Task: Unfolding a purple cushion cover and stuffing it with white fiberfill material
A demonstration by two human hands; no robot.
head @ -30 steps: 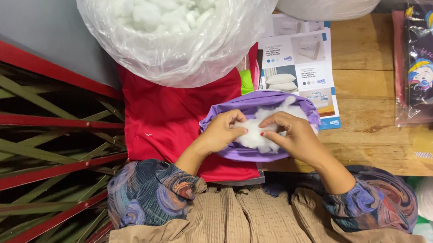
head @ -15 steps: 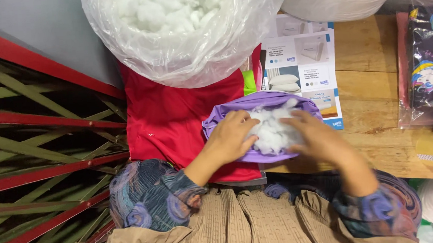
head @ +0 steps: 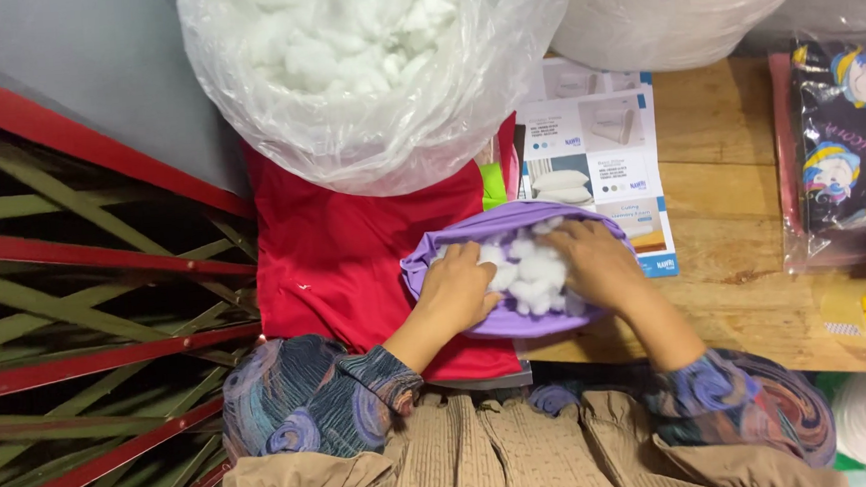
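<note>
Here my left hand and right hand are both pushed into the open mouth of the purple fabric cover, each grip pressed down on the white stuffing (fingers loosely curled), lying on the red cloth at the wooden surface edge.

Your one head camera looks steeply down from close above, your left hand and right hand near centre, your lap just below them at the bottom edge.
</note>
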